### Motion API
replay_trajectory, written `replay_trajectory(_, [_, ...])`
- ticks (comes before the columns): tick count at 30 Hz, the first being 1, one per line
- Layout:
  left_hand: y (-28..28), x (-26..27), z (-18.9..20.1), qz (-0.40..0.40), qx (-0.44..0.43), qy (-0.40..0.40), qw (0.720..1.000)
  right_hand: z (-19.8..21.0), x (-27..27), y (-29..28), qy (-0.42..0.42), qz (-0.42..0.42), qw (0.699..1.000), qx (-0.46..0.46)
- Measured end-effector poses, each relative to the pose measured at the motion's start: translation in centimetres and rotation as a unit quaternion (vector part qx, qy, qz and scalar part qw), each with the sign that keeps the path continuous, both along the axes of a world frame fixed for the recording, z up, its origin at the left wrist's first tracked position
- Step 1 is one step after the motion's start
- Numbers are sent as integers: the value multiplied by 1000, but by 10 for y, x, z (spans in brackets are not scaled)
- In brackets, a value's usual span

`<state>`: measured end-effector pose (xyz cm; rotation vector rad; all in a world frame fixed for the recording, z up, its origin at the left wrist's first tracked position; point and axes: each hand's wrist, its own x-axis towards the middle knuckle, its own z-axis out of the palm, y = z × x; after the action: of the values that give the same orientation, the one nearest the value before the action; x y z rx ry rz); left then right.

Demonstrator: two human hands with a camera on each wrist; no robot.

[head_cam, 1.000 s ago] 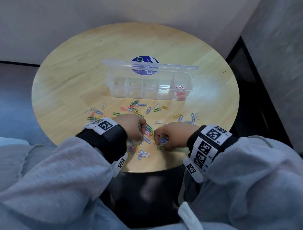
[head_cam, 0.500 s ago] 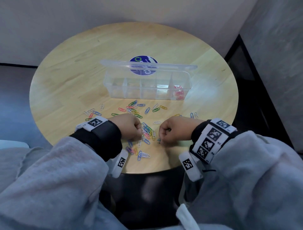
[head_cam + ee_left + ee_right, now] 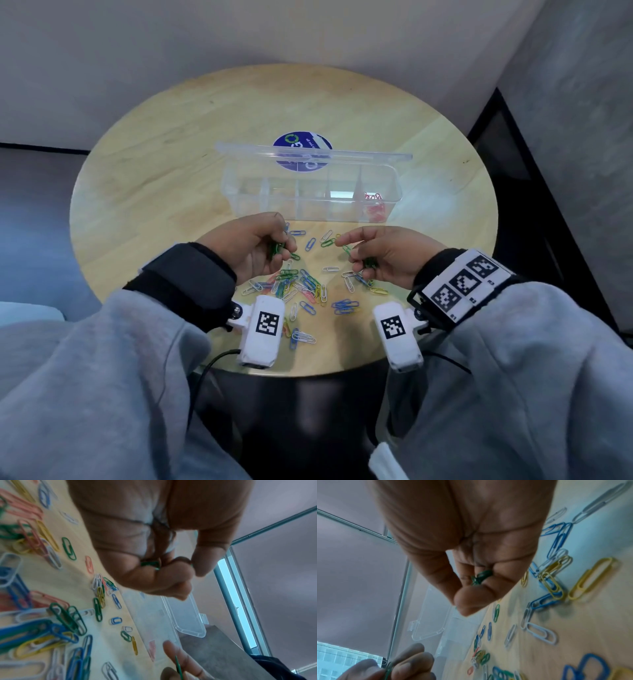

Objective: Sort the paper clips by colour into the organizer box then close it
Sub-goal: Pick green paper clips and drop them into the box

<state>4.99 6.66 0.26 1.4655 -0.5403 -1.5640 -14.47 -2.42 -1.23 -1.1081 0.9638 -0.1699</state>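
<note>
A clear organizer box (image 3: 310, 197) stands open on the round wooden table (image 3: 164, 178), its lid (image 3: 313, 156) tilted back; red clips (image 3: 375, 209) lie in its rightmost compartment. Loose paper clips (image 3: 305, 286) in blue, green, yellow, pink and white are scattered in front of it. My left hand (image 3: 270, 245) is lifted off the table, curled round green clips (image 3: 150, 563). My right hand (image 3: 363, 253) is also raised and grips green clips (image 3: 481, 577), with one more pinched at its fingertips.
A blue round sticker (image 3: 301, 154) shows on the table behind the lid. The table's near edge (image 3: 308, 371) lies just under my wrists. A dark gap and grey wall (image 3: 565, 137) bound the right side.
Both hands have risen from the pile near the table's front edge and moved forward toward the box, palms turned inward, each carrying green clips.
</note>
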Motion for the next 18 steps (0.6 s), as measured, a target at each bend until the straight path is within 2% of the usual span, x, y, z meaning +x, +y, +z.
replay_trajectory(6, [-1,1,-1,15,31,-1,999,1,6,3,22,-40,999,9])
replay_trajectory(8, [-2,-1,-1,5,34,-33,999,2,11,4,30,-52,998,10])
replay_trajectory(10, [-5,-3,-3,-34,41,-117,992,3,15,2,72,-41,996,-12])
replay_trajectory(12, [-6,-5,-5,-118,38,-252,960,3,17,-1,163,35,979,-115])
replay_trajectory(14, [-5,-11,-7,-203,33,-378,903,3,17,-6,265,162,912,-269])
replay_trajectory(15, [-4,-14,-9,-228,36,-427,874,3,17,-8,288,198,880,-322])
replay_trajectory(16, [-4,-17,-10,-244,42,-463,851,4,17,-10,297,212,863,-348])
replay_trajectory(18, [-6,-25,-12,-268,50,-510,816,3,21,-14,299,215,852,-372])
